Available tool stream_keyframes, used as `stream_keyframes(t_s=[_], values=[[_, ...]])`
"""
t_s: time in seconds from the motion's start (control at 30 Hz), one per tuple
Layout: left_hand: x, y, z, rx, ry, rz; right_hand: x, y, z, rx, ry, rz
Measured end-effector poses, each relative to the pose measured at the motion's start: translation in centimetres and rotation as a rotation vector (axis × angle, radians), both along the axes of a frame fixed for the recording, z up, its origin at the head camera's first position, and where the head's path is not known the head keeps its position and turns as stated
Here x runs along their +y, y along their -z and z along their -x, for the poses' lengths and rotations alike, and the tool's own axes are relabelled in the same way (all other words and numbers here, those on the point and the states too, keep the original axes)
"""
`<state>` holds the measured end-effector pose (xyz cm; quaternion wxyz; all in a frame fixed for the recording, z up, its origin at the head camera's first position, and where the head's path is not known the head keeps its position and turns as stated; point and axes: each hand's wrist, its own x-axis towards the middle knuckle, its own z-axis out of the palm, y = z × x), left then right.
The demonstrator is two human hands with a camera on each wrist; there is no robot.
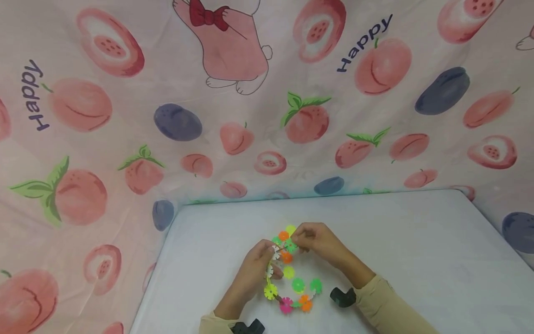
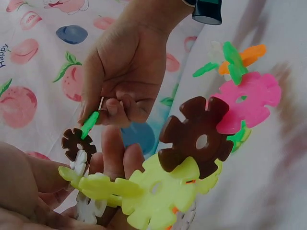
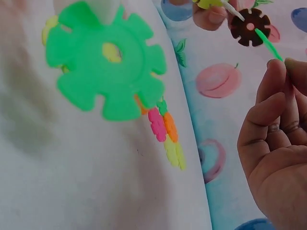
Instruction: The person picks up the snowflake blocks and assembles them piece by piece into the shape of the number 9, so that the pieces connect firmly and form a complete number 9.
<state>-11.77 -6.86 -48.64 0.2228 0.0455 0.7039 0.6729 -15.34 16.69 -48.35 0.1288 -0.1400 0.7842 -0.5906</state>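
My left hand holds a chain of flower-shaped interlocking discs by its white discs. From there the chain curves through yellow, brown and pink discs to orange and green ones at its far end. Thumb and fingertips of my right hand pinch a green disc, seen edge-on. That green disc meets the edge of a small brown disc, which joins a white disc on the left hand's side. Part of the chain is hidden behind the left fingers.
Loose discs lie on the white table: several beyond the hands, including a yellow disc and an orange disc, and a yellow disc inside the chain's curve. Fruit-patterned cloth hangs behind the table. Black wrist cameras sit at the sleeves.
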Motion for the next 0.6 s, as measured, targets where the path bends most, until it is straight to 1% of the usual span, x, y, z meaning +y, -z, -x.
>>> stream_keyframes(t_s=[0.1,0.17,0.23,0.33,0.4,0.47,0.6], values=[[-0.3,0.1,0.1,-0.005,-0.013,-0.014,0.3,0.1,0.2,-0.005,0.011,0.015],[-0.6,0.0,0.2,-0.013,-0.022,-0.030,0.5,0.3,0.3,-0.007,0.005,0.003],[-0.9,0.0,0.2,-0.019,-0.024,-0.045,0.6,0.7,0.4,-0.009,-0.009,-0.034],[-1.3,-0.1,0.3,-0.034,-0.023,-0.070,0.9,1.5,0.6,0.027,-0.045,-0.140],[-1.5,-0.2,0.3,-0.039,-0.016,-0.079,1.0,2.1,0.6,0.060,-0.084,-0.211],[-1.7,-0.3,0.4,-0.045,-0.008,-0.088,1.1,2.8,0.6,0.106,-0.140,-0.269],[-2.0,-0.6,0.4,-0.046,-0.001,-0.092,1.0,3.7,0.5,0.152,-0.261,-0.320]])
